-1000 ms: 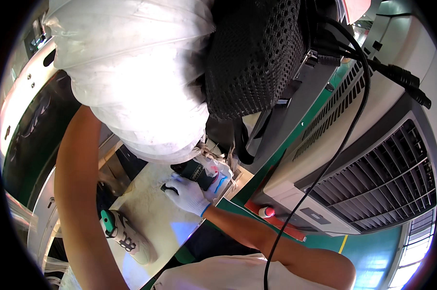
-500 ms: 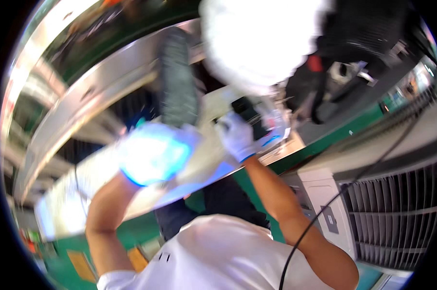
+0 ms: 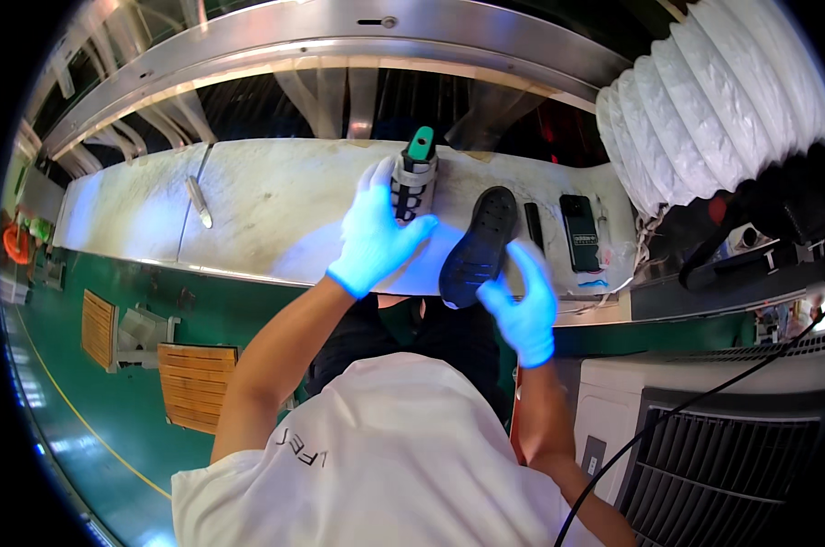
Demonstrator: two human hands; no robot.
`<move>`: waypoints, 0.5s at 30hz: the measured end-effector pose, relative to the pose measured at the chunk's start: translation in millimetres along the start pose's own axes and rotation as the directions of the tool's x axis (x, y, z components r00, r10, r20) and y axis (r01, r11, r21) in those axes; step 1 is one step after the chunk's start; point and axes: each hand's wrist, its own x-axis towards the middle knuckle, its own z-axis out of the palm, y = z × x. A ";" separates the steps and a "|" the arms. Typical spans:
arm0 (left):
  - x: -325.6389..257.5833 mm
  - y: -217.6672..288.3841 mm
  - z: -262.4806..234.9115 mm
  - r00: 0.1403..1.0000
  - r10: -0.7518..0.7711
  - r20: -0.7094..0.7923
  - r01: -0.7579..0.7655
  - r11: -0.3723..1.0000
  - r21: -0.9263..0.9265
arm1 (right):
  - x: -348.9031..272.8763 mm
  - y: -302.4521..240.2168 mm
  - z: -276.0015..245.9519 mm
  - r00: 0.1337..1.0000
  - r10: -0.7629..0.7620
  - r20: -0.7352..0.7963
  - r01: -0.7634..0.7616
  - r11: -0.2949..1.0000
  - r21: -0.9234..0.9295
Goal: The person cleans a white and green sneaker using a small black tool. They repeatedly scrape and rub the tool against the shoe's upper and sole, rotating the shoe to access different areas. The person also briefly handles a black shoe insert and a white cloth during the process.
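A shoe upper (image 3: 412,193), grey and black with lacing loops, stands on a last with a green top (image 3: 421,143) at mid-table. My gloved left hand (image 3: 376,232) is beside its left side, fingers stretched and thumb spread across the near end; whether it touches is unclear. To the right, a black shoe sole (image 3: 482,242) lies at a slant, its near end reaching the table's front edge. My gloved right hand (image 3: 524,301) is next to that near end, thumb and fingers apart, nothing visibly gripped. Both gloves look bright blue under the light.
Right of the sole lie a black bar (image 3: 534,225) and a dark phone (image 3: 579,232). A small knife-like tool (image 3: 199,202) rests on the table's left part. The white ribbed duct (image 3: 704,114) hangs at upper right. A metal rail (image 3: 321,41) runs along the back.
The view has shifted and sharpened. Earlier, a long dark sole-like shape stood above my left hand, and my right hand was by the phone; now that hand is lower, beside the sole.
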 end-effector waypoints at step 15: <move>-92.7 9.8 -6.2 0.962 -0.272 -0.005 0.263 0.934 -0.241 | -62.3 27.1 38.3 0.958 -0.275 0.075 0.285 0.907 -0.310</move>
